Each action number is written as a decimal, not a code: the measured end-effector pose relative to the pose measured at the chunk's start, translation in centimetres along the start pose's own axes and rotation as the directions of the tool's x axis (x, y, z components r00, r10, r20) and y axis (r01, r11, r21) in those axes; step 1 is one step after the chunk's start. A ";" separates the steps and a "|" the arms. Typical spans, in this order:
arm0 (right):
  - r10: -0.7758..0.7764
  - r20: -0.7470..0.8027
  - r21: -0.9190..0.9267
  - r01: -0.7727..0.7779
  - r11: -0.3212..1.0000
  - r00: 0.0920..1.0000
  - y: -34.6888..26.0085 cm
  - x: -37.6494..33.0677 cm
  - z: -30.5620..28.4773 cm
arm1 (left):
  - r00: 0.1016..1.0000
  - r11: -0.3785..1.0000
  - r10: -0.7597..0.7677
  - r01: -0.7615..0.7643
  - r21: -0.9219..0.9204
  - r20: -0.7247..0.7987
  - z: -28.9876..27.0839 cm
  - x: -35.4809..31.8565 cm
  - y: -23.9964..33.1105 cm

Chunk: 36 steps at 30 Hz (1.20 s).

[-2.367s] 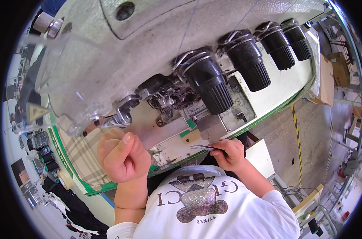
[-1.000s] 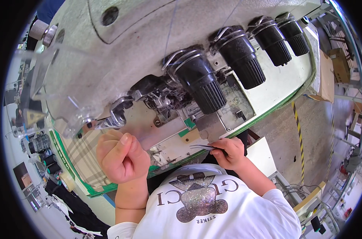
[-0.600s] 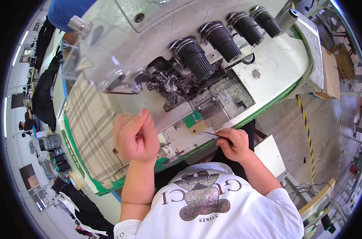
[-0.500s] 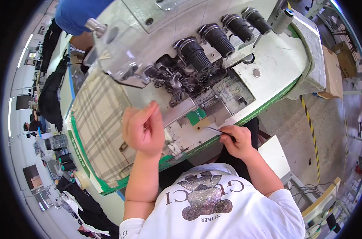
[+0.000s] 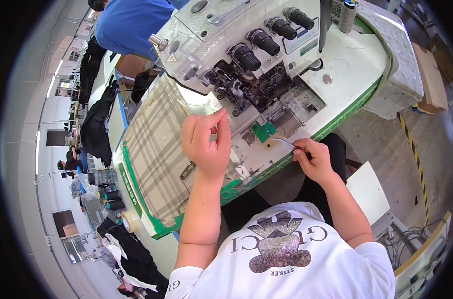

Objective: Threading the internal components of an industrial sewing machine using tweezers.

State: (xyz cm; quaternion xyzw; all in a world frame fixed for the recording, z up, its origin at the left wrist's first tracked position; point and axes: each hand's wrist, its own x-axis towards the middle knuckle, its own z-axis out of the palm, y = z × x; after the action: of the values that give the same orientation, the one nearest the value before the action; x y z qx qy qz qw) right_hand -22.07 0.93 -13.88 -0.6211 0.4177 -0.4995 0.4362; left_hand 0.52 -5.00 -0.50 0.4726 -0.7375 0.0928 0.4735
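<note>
My left hand [image 5: 206, 142] is raised in front of the sewing machine's needle area, its thumb and fingertips pinched together. Whatever may be between them is too small to make out. Between the fingers of my right hand [image 5: 313, 158] is a pair of thin metal tweezers [image 5: 285, 143], its bent tip pointing left over the machine bed's front edge. A small green patch [image 5: 264, 131] lies just beyond that tip. The overlock sewing machine [image 5: 266, 70] stands before me, with its dark inner parts [image 5: 241, 87] exposed and several black tension knobs [image 5: 264, 42] on its front.
Plaid cloth [image 5: 154, 144] covers the table's left side, near a small metal plate [image 5: 187, 170]. A grey thread spool [image 5: 347, 17] stands at the back right. A person in blue [image 5: 134, 27] is beyond the machine. Cardboard boxes [image 5: 429, 79] sit on the right.
The view has shifted, so machine and hands appear farther right. My left pinched fingertips have come slightly nearer the needle area. The tweezers stay in my right hand.
</note>
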 end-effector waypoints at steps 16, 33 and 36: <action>0.013 0.107 -0.056 -0.007 0.998 0.994 -0.2 0.8 -1.0 | 0.990 0.994 -0.104 0.101 -0.034 -0.098 1.4 -2.3 -1.1; -0.046 0.168 -0.055 0.056 0.997 0.985 0.6 1.0 -1.3 | 1.000 0.999 0.008 -0.009 -0.038 -0.030 0.5 -2.5 -1.7; -0.053 0.136 -0.081 0.065 0.995 0.989 0.2 1.1 -1.2 | 0.998 1.000 0.019 -0.019 -0.008 -0.061 0.7 -2.8 -1.7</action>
State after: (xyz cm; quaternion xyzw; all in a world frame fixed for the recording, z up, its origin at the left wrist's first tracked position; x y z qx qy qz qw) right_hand -23.11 -0.31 -13.63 -0.6833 0.3897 -0.4512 0.4215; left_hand 1.76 -4.63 -3.63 0.4603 -0.7276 0.1083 0.4969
